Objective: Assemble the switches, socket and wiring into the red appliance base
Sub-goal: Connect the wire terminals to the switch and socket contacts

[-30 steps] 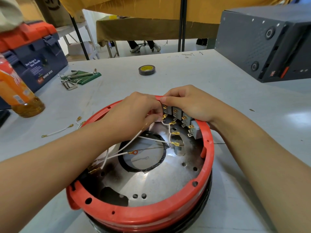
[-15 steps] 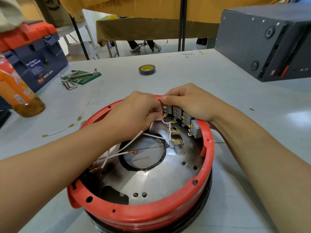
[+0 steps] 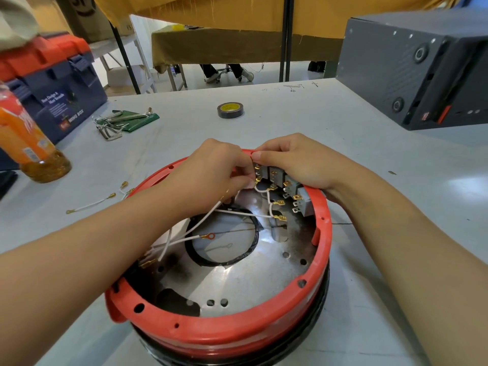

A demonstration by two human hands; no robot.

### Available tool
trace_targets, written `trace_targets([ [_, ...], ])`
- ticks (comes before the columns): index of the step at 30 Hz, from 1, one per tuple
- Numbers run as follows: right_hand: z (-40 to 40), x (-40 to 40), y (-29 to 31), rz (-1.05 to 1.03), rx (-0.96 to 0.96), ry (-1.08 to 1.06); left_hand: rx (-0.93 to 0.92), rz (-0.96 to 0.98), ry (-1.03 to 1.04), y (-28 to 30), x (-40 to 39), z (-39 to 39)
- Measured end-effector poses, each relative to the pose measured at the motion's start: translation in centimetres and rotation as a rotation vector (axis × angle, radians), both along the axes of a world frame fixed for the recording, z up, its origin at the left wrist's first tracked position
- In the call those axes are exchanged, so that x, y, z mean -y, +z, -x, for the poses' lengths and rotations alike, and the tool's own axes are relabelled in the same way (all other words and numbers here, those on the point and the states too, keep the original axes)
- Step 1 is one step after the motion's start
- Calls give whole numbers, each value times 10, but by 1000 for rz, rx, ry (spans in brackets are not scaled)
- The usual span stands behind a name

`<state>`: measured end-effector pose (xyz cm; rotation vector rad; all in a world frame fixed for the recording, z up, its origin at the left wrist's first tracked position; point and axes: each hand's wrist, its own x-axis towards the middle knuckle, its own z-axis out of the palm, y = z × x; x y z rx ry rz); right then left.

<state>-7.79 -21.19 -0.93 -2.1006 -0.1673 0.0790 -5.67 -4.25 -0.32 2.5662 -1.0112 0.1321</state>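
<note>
The round red appliance base (image 3: 221,331) stands on the grey table in front of me, open side up, with a shiny metal plate inside. A row of grey switches (image 3: 280,178) with brass tabs sits inside its far rim. My right hand (image 3: 295,159) curls over that rim and grips the switches. At the leftmost switch, my left hand (image 3: 211,175) pinches a brass connector on a white wire (image 3: 268,199). More white wires (image 3: 190,237) with ring and spade terminals trail across the plate.
Loose white wires (image 3: 89,204) lie on the table left of the base. Farther back are a roll of black tape (image 3: 230,110), hex keys on a green pouch (image 3: 124,120), an orange bottle (image 3: 29,143), a blue toolbox (image 3: 52,83) and a dark grey box (image 3: 412,67).
Both hands stay at the far rim. The left hand's fingers have shifted slightly at the leftmost switch's tab; the base has not moved.
</note>
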Motion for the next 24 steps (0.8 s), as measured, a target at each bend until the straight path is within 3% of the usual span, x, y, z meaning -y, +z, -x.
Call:
trace_targets([
  [8,7,2,0,-19,-33,-3,-72,113,23,12,0,6],
  [16,6,1,-3,-82,-18,-80,-213,-78,2,32,6,9],
  [24,5,0,-6,-92,-2,-126,-367,-34,66,18,23,5],
])
